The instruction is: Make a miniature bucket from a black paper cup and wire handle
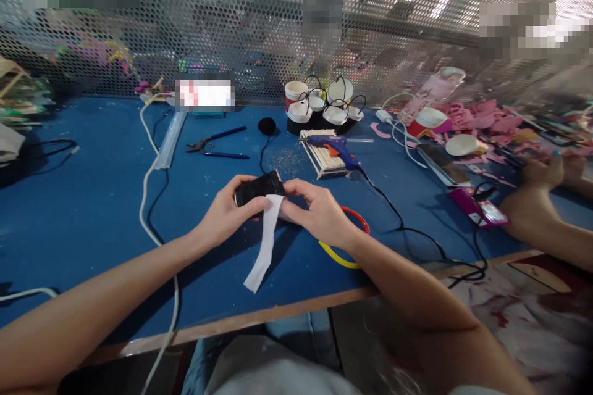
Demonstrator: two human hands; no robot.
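Note:
Between my hands, just above the table, is a small black piece with a rough, fabric-like surface (259, 190). My left hand (231, 205) is closed round its left end, thumb along the near side. At its right end my right hand (319, 210) is closed too, fingertips against it. A white strip (265, 247) hangs from the near side of the piece, between my thumbs, down to the table. Its upper end is partly covered by my fingers. A black ball (267, 126) with a dark cord lies beyond the piece.
Blue-handled pliers (217, 143) lie open at left, near a white cable (147, 197). A blue glue gun (334, 149) rests on a stick rack (319, 160), before several paper cups (299, 112). A red-yellow ring (340, 254) lies under my right wrist. Another person's hand (540, 173) is at right.

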